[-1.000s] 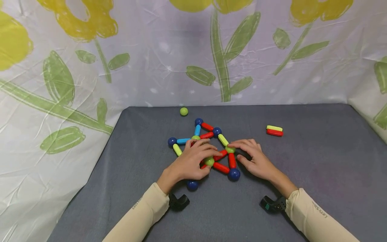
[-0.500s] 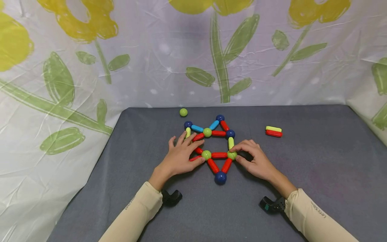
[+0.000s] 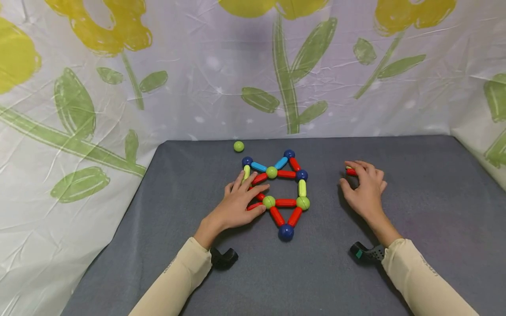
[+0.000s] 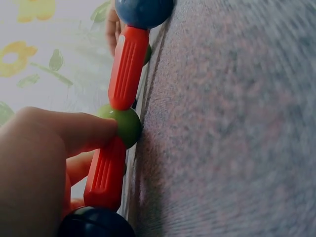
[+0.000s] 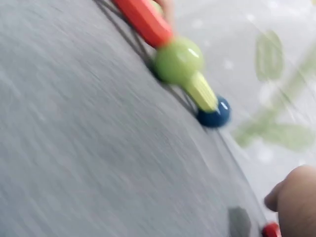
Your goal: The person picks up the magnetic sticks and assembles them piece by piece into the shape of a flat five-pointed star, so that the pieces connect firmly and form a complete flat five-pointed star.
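Note:
A flat frame of magnetic rods (image 3: 285, 203) and balls lies on the table, its rods red, light blue and yellow-green. My left hand (image 3: 235, 204) rests over its left side with spread fingers, hiding part of it. In the left wrist view, the thumb touches a green ball (image 4: 123, 126) that joins two red rods. My right hand (image 3: 365, 188) is at the loose pair of rods on the right, one red (image 3: 351, 172) and one yellow-green, mostly covered by the fingers. A gap shows between right thumb and index finger; the right wrist view has the red rod (image 5: 270, 230) apart from the thumb.
A loose green ball (image 3: 239, 146) lies near the table's back edge. Behind the dark grey tabletop (image 3: 316, 272) hangs a white cloth (image 3: 189, 87) printed with flowers. A dark blue ball (image 3: 286, 232) forms the frame's near corner.
The frame has turned and shifted, straightening toward me. My right hand has left its green ball and moved right to the loose rods. The left hand slid slightly left and spread its fingers.

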Action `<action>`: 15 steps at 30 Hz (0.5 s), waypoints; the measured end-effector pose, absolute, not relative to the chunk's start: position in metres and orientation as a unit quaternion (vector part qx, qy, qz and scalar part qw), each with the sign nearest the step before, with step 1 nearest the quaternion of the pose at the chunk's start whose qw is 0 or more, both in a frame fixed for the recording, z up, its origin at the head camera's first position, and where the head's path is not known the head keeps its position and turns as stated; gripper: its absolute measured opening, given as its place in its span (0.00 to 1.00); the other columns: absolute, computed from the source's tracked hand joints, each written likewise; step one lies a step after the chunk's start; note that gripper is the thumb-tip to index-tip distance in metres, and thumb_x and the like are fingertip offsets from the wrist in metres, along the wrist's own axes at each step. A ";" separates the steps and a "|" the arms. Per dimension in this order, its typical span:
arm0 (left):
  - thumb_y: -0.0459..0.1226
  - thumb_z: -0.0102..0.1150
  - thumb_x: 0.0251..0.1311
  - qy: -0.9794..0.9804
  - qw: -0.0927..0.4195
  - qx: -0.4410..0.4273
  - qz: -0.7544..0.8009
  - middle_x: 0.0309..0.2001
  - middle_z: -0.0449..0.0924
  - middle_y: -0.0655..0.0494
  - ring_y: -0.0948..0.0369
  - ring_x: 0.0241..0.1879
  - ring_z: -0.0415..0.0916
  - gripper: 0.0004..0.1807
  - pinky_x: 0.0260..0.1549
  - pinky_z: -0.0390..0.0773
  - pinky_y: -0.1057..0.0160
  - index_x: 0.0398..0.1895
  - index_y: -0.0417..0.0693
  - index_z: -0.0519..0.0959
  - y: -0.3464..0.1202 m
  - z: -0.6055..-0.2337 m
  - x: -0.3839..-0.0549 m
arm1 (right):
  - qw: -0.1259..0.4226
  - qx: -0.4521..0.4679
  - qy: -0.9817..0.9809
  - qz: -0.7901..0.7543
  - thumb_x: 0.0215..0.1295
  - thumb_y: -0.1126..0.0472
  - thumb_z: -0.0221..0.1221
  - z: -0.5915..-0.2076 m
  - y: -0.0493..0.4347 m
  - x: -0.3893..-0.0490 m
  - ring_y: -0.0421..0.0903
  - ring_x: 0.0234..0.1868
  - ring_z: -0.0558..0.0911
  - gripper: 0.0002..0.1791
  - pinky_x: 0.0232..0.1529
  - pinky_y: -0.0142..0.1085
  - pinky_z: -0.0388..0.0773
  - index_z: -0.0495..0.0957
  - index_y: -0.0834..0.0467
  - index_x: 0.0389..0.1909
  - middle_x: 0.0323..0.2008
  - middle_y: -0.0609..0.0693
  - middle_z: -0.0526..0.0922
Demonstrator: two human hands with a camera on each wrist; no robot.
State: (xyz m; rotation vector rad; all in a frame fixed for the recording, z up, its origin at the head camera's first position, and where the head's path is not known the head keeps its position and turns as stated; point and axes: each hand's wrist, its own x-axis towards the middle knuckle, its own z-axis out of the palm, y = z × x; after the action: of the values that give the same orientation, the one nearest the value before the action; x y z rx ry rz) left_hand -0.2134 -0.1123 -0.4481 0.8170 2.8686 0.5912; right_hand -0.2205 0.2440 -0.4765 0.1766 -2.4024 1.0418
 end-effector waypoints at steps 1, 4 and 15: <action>0.57 0.50 0.72 0.942 0.050 0.269 0.197 0.84 0.43 0.50 0.42 0.83 0.29 0.31 0.71 0.44 0.29 0.76 0.65 0.65 -0.112 -0.449 -0.214 | 0.246 0.051 -0.893 0.374 0.64 0.65 0.63 -0.477 0.250 -0.221 0.72 0.63 0.59 0.27 0.54 0.66 0.48 0.74 0.63 0.66 0.67 0.71 0.67; 0.56 0.50 0.72 0.940 0.050 0.269 0.202 0.84 0.42 0.50 0.42 0.83 0.28 0.31 0.72 0.44 0.29 0.76 0.66 0.66 -0.112 -0.450 -0.214 | 0.212 0.028 -0.914 0.346 0.66 0.62 0.63 -0.477 0.261 -0.223 0.75 0.66 0.56 0.32 0.54 0.68 0.46 0.69 0.63 0.71 0.71 0.73 0.62; 0.47 0.50 0.68 0.942 0.031 0.272 0.194 0.83 0.46 0.48 0.41 0.83 0.33 0.29 0.71 0.43 0.30 0.73 0.66 0.71 -0.115 -0.447 -0.215 | 0.214 0.070 -0.916 0.332 0.66 0.64 0.66 -0.478 0.260 -0.221 0.67 0.52 0.67 0.18 0.49 0.61 0.52 0.80 0.61 0.56 0.56 0.68 0.76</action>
State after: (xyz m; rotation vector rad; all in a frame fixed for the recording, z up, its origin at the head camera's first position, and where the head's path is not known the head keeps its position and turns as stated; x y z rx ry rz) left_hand -0.2146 -0.1147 -0.4473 0.8371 2.9018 0.5988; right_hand -0.2213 0.2598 -0.4778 0.1932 -2.5424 0.9219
